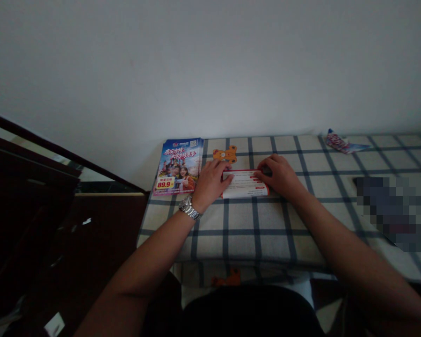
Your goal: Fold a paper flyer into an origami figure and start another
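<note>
A white printed leaflet (244,183) with red edges lies folded over on the checked tablecloth, text side up. At its left end, my left hand (212,180) grips it, the thumb on the printed face and the fingers at the far edge. My right hand (276,174) pinches the upper right corner, its fingers curled. A silver watch sits on my left wrist. Just left of my left hand is a stack of blue flyers (178,166) with a photo and a yellow price box. Part of the leaflet's edges is hidden under my fingers.
A folded piece of printed paper (342,142) stands at the table's back right. A dark flat object (386,206), partly pixelated, lies on the right. The tablecloth (242,234) meets a white wall behind. Paper scraps (87,221) lie on the dark floor at left.
</note>
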Demonstrator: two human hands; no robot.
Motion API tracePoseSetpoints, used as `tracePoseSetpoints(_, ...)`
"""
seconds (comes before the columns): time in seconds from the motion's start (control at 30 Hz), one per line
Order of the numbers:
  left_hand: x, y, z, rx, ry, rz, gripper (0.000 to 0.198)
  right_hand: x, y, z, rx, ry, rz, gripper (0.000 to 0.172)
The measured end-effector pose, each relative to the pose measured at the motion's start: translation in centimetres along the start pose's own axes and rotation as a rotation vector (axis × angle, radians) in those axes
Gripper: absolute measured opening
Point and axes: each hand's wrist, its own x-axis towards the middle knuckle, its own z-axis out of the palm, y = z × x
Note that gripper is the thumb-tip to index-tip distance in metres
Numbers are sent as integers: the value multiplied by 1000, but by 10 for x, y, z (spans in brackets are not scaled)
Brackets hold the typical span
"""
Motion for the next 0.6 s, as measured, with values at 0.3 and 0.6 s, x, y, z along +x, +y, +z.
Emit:
tracePoseSetpoints(0.3,0,-1,1,-3,-11,-6,20,-1,-3,-2,-46,4,-11,14)
tracePoseSetpoints(0.6,0,-2,3,0,10,2,21,0,-1,-1,-59,-13,2,13)
